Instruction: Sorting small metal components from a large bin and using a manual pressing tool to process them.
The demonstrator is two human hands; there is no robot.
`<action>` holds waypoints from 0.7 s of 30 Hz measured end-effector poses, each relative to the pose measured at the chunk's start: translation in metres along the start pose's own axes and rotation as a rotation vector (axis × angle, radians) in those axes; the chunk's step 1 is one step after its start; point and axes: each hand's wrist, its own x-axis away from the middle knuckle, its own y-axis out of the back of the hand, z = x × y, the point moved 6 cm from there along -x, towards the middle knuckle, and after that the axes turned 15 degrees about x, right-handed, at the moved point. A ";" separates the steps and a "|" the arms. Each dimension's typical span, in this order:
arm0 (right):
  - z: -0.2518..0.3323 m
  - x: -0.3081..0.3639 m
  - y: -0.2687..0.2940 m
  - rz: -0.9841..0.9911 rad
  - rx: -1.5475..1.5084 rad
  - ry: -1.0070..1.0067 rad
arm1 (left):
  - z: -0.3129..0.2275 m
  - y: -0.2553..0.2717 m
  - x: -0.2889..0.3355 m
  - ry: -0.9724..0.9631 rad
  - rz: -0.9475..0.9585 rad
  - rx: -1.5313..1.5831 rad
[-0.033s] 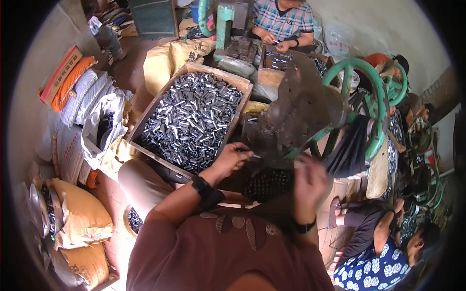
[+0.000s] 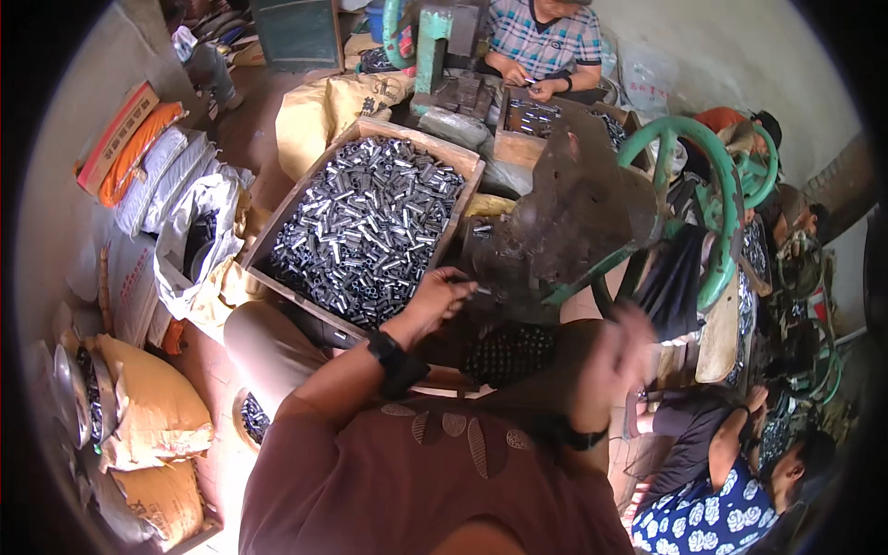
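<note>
My left hand (image 2: pixel 438 301) is closed in a pinch on a small metal piece (image 2: pixel 481 290), beside the dark base of a hand press (image 2: pixel 592 199). The piece looks like a short tube, though its far end is lost against the dark metal. My right hand (image 2: pixel 618 361) is a blur of motion to the right, below the press's green handwheel (image 2: pixel 726 217); its fingers cannot be made out. Left of the press, a wooden box (image 2: pixel 301 205) holds a heap of short shiny metal tubes (image 2: pixel 365 227).
A dark cloth (image 2: pixel 668 277) hangs by the handwheel. Across from me a person (image 2: pixel 546 42) handles small parts over another wooden box (image 2: pixel 518 148). Another person (image 2: pixel 708 499) sits at lower right. Sacks (image 2: pixel 153 398) stand along the left, near a bowl of parts (image 2: pixel 252 421).
My right hand has swung to the right, away from the press. The left hand stays at almost the same spot with the metal piece.
</note>
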 end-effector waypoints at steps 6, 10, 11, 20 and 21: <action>-0.064 -0.021 0.018 -0.283 0.203 -0.401 | -0.006 0.011 -0.055 -0.059 -0.121 0.097; -0.095 -0.010 0.004 -0.272 -0.100 -0.527 | -0.006 0.001 -0.072 -0.069 -0.067 0.227; -0.095 -0.013 0.003 -0.238 -0.117 -0.541 | -0.005 -0.001 -0.073 -0.065 -0.059 0.205; -0.070 -0.104 0.021 0.070 0.023 -0.387 | 0.001 -0.002 -0.080 -0.107 -0.142 -0.067; -0.069 -0.113 0.022 0.084 0.024 -0.393 | 0.000 -0.007 -0.081 -0.142 -0.119 -0.101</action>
